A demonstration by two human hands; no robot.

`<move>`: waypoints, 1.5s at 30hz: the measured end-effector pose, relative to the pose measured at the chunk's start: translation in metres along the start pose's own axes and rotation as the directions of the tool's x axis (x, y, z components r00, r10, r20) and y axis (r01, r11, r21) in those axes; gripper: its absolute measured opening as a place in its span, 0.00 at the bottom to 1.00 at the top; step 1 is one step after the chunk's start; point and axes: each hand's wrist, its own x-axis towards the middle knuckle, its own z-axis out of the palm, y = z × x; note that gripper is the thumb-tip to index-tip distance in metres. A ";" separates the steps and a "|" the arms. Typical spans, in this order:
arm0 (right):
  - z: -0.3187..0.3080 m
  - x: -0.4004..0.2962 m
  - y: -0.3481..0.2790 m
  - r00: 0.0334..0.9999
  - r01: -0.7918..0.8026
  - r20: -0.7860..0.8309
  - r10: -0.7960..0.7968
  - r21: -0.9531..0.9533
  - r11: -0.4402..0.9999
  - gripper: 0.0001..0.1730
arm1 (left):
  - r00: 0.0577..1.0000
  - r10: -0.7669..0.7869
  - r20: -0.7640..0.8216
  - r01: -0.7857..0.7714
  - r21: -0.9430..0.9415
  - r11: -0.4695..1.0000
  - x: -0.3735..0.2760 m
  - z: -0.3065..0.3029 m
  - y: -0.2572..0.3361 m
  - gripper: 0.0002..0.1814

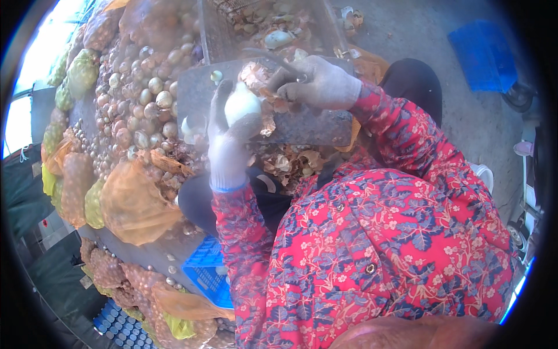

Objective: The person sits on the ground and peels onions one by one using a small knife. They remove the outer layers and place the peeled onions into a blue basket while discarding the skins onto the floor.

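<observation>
My left hand [231, 144], in a soiled white knit glove, is wrapped around a peeled white onion [242, 106] above a dark board [305, 126]. To its right, my gloved right hand [320, 85] grips a knife [272, 56], its dark blade pointing up and left. Loose brown onion skin [253, 74] hangs between the two hands, close to the right fingers; whether they pinch it is hard to tell. A small cut onion end [216, 76] lies on the board beside my left fingertips. White scraps [186, 126] rest at the board's left side.
Unpeeled onions [144, 98] are heaped on the left, among filled net sacks [78, 187]. Behind the board, a bin [202, 32] contains peelings and a pale onion [278, 39]. More skins [301, 163] lie below the board. A blue crate [209, 270] stands by my left arm, and a blue dustpan [484, 56] at far right.
</observation>
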 end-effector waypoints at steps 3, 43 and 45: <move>0.015 0.004 0.013 0.877 0.375 -0.171 -0.449 -0.342 0.861 0.22 | 0.998 -0.051 0.020 0.049 0.110 0.993 0.000 0.010 0.001 0.46; 0.007 0.004 -0.008 0.990 -0.011 -0.143 0.004 -0.047 0.999 0.18 | 0.989 0.141 0.054 -0.137 -0.064 0.989 -0.003 0.024 -0.015 0.49; 0.004 0.009 0.005 0.964 0.022 -0.255 -0.074 -0.199 0.980 0.20 | 0.979 0.175 0.107 -0.163 -0.112 0.980 -0.004 0.025 -0.015 0.50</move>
